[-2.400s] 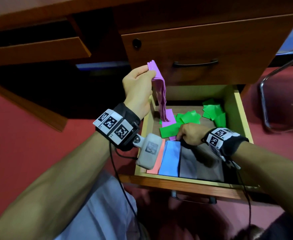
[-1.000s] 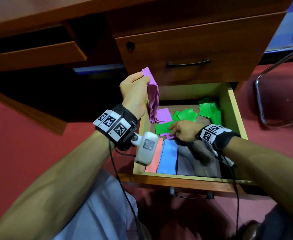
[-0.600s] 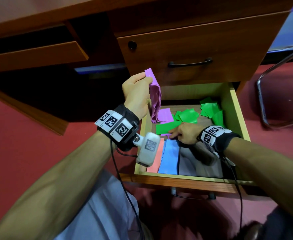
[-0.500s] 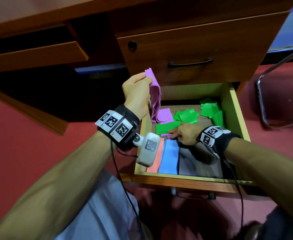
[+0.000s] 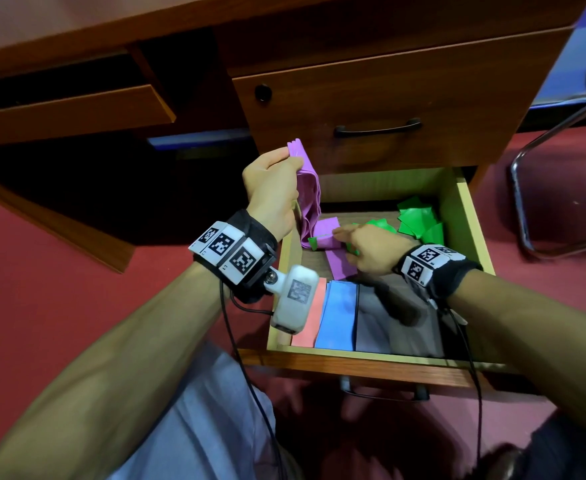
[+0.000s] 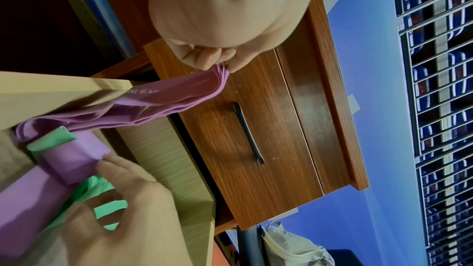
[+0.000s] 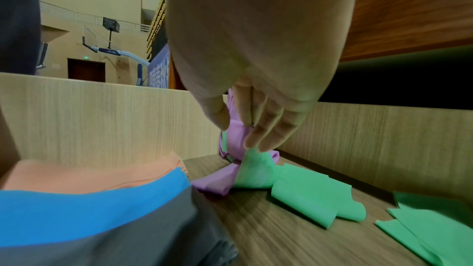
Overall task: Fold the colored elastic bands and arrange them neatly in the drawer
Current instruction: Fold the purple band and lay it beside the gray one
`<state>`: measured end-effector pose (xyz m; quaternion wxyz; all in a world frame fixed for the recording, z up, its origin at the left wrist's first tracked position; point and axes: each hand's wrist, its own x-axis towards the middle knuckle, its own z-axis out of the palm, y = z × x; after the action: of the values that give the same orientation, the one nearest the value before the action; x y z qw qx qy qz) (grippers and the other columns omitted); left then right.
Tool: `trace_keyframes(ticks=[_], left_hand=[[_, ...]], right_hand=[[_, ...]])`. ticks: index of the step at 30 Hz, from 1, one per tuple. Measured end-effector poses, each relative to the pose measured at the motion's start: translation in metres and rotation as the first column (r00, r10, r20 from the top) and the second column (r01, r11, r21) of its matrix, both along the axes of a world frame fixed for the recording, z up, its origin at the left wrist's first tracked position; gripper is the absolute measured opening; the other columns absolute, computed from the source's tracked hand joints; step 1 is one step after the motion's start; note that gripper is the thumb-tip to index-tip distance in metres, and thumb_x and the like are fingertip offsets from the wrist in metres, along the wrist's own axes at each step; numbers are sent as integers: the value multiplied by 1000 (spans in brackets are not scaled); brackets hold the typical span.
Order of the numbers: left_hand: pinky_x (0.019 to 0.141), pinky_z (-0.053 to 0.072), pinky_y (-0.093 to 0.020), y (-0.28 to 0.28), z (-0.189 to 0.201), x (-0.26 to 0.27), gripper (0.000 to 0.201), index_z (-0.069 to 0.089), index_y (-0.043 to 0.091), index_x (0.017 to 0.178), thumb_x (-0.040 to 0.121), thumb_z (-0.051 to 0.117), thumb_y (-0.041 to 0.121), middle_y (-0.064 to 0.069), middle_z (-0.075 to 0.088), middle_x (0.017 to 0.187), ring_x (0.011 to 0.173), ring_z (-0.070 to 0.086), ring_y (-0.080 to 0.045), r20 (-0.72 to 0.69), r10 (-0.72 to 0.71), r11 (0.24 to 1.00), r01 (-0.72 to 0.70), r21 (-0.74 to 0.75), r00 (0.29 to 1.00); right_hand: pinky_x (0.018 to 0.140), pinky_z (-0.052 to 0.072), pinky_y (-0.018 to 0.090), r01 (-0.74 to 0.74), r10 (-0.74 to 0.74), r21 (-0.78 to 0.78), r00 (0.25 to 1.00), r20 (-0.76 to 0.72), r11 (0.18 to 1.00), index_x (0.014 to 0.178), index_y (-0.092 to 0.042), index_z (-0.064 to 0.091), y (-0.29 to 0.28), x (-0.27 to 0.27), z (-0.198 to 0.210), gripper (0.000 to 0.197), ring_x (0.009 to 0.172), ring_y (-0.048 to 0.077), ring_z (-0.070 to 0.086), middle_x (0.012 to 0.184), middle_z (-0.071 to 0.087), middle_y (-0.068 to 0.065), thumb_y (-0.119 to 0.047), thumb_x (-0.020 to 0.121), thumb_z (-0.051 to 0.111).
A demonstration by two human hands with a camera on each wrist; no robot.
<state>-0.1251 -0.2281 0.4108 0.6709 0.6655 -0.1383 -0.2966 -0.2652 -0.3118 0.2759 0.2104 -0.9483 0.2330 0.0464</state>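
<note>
A purple elastic band [image 5: 310, 199] hangs from my left hand [image 5: 293, 161], which pinches its stacked folded top above the left wall of the open drawer [image 5: 471, 223]. In the left wrist view the band [image 6: 179, 96] runs from those fingertips [image 6: 220, 62] down into the drawer. My right hand [image 5: 343, 237] is inside the drawer and pinches the band's lower strip [image 7: 235, 139]. A crumpled green band [image 5: 416, 220] is caught in that strip and touches my right fingers [image 7: 253, 143]; the rest of the green band [image 7: 314, 195] lies loose on the drawer floor.
Folded orange [image 5: 307, 327], blue [image 5: 338, 317] and grey [image 5: 378, 320] bands lie side by side at the drawer's front. Above is a closed drawer with a black handle [image 5: 376, 128]. A metal chair frame [image 5: 520, 188] stands on the red floor at right.
My right hand has moved back and left from the drawer floor to the hanging band, lifting the purple strip with some green caught in it. My left hand has stayed up.
</note>
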Motion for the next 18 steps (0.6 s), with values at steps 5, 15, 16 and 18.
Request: trace_keyframes(ticks=[5,15,16,18], left_hand=[[36,32,-11,0,0,-1,30,68,-2,123,94,59,-6,-5,58,70,33,47,1,-6,1,1000,-1,-12,1000],[38,30,-13,-6,-4,-3,28,71,0,119,93,61,-5,0,56,62,34,42,0,13,0,1000,0,16,1000],[38,29,-13,-6,-4,-4,28,71,-1,118,92,61,-5,0,55,60,33,41,0,13,-1,1000,1,18,1000],[38,28,-13,-7,-4,-4,28,71,-1,119,92,62,-5,0,55,61,33,40,-1,15,0,1000,-1,23,1000]], right_hand=[[107,46,39,222,-219,8,955,202,975,120,-2,65,-11,-6,1,42,131,32,54,142,55,18,-10,78,61],[75,49,41,736,-736,14,677,24,677,103,3,65,-18,-37,23,18,104,46,65,111,65,27,0,85,62],[76,50,41,749,-749,6,662,12,662,103,2,66,-16,-39,24,17,105,45,65,112,65,26,1,86,63],[77,51,42,777,-777,-5,629,30,629,94,-1,63,-17,-40,23,9,105,45,64,112,64,26,0,85,64]])
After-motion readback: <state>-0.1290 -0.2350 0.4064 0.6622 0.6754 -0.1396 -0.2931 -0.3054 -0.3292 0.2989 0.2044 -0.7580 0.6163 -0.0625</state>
